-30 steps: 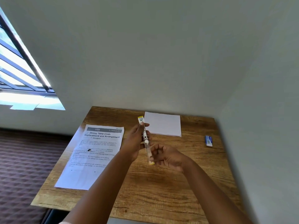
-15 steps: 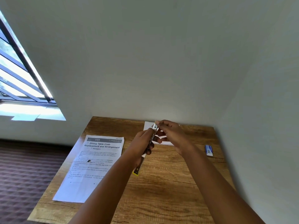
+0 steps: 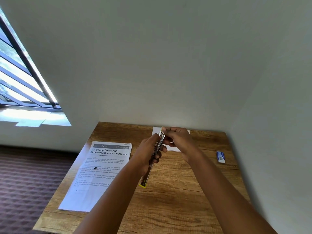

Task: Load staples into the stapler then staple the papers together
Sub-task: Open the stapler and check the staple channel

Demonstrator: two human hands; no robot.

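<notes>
My left hand (image 3: 148, 149) grips a long, opened-out stapler (image 3: 148, 174) with yellow ends, holding it above the wooden table (image 3: 177, 200). Its lower yellow end points toward me. My right hand (image 3: 177, 137) pinches the stapler's far metal end near the top; whether it holds staples there is too small to tell. A stack of blank white papers (image 3: 172, 148) lies at the back of the table, mostly hidden behind my hands. A small white and blue staple box (image 3: 220, 157) lies at the right.
A printed sheet (image 3: 101, 166) headed "Dining Table Cloth Replacement and Arrangement" lies on the table's left half, overhanging its left edge. Walls stand close behind and to the right. A window is at the left, with dark patterned carpet below.
The stapler has been flipped so a yellow end now points toward me. My right hand went from its near end up to its far end. Both hands shifted toward the back of the table.
</notes>
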